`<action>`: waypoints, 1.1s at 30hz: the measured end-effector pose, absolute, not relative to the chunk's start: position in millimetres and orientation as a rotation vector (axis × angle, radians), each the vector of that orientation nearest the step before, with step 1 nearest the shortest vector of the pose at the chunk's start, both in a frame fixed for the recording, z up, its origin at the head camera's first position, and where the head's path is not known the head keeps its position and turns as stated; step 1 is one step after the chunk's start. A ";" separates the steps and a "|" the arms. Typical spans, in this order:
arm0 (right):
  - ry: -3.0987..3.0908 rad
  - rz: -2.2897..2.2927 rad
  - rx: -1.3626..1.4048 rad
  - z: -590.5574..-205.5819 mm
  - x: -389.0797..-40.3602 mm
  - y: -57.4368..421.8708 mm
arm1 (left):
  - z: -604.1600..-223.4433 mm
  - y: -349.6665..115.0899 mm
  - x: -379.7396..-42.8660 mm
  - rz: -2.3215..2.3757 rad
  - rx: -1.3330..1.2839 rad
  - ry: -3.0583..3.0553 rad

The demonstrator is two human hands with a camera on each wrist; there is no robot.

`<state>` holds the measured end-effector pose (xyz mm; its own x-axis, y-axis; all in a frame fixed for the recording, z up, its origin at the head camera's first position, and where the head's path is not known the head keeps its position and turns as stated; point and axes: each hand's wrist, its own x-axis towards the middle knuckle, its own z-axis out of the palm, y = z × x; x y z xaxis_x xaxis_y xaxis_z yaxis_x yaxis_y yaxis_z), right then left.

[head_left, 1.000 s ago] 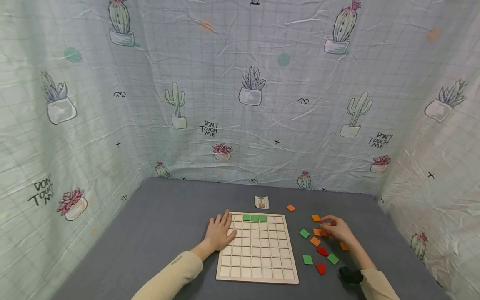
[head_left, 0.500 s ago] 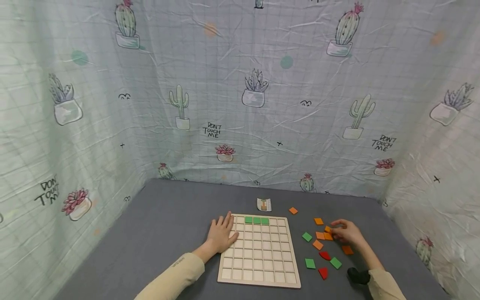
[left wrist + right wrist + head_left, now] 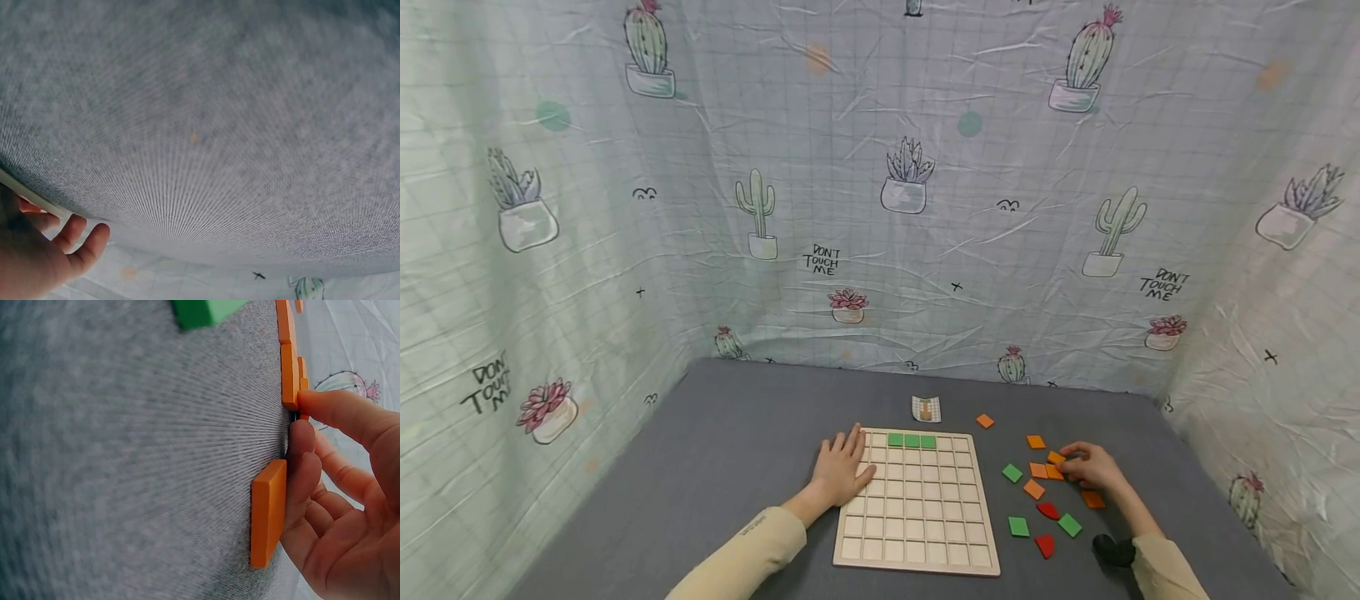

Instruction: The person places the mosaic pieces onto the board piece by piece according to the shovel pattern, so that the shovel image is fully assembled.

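Note:
My left hand (image 3: 838, 471) rests on the left edge of a wooden grid board (image 3: 917, 570), fingers spread and straight. Three green square tiles (image 3: 912, 441) sit side by side in the board's top row. At the right, my right hand (image 3: 1090, 467) pinches a small orange tile (image 3: 1056, 457) by its near side, low over other orange tiles. In the right wrist view, the thumb (image 3: 337, 409) lies against orange tile edges, partly hiding the pinched tile. Another orange tile (image 3: 269, 515) lies beside the curled fingers. In the left wrist view, the left fingers (image 3: 94, 247) show at the lower left.
Loose orange tiles, green tiles (image 3: 1018, 527) and red pieces (image 3: 1045, 546) lie on the grey table right of the board. A small printed card (image 3: 927, 409) lies behind the board. A black object (image 3: 1112, 551) is at the right wrist. Patterned curtains (image 3: 955, 250) surround the table.
My right hand has drawn slightly back and right from over the orange tiles, revealing several of them. The left hand stays on the board; the head view shifted slightly.

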<state>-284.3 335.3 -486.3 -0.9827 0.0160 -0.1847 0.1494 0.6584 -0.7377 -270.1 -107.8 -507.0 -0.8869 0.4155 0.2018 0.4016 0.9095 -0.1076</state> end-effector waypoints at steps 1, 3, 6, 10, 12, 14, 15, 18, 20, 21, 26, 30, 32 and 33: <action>2.713 -1.225 0.146 -486.7 -284.7 335.1 | -507.0 -107.8 -270.2 0.091 -0.619 -2.853; 2.718 -1.213 0.143 -486.6 -285.3 335.0 | -507.0 -107.9 -270.3 0.090 -0.618 -2.852; 2.718 -1.214 0.157 -485.4 -285.9 334.4 | -506.1 -107.9 -270.4 0.098 -0.612 -2.848; 2.682 -1.250 0.145 -485.6 -288.3 337.2 | -505.6 -107.9 -270.4 0.100 -0.606 -2.844; 2.652 -1.265 0.095 -486.4 -290.2 340.5 | -505.7 -108.0 -270.5 0.095 -0.608 -2.846; 2.630 -1.274 0.082 -487.0 -291.8 342.4 | -505.5 -108.1 -270.5 0.096 -0.609 -2.845; 2.623 -1.276 0.074 -486.3 -292.2 342.9 | -505.3 -108.1 -270.5 0.098 -0.610 -2.845; 2.642 -1.251 0.119 -484.0 -292.2 341.6 | -504.5 -108.3 -270.1 0.102 -0.612 -2.843; 2.671 -1.225 0.179 -482.5 -291.7 339.8 | -504.0 -108.4 -269.9 0.102 -0.615 -2.840; 2.686 -1.208 0.189 -481.6 -291.7 339.6 | -503.9 -108.4 -269.7 0.102 -0.617 -2.840; 2.729 -1.144 0.190 -481.8 -293.4 341.3 | -503.6 -108.2 -268.5 0.088 -0.621 -2.842; 2.722 -1.131 0.183 -480.7 -293.0 342.3 | -503.2 -108.1 -268.1 0.090 -0.622 -2.845; 2.715 -1.127 0.183 -479.9 -292.1 342.1 | -504.5 -108.5 -268.8 0.097 -0.618 -2.848; 2.714 -1.128 0.181 -479.6 -291.5 341.7 | -505.2 -108.8 -268.9 0.104 -0.617 -2.847</action>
<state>-291.5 341.7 -479.6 -0.9731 0.0372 -0.2273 0.1874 0.7017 -0.6874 -268.9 -108.8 -505.2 -0.8861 0.4160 0.2046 0.3999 0.9091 -0.1165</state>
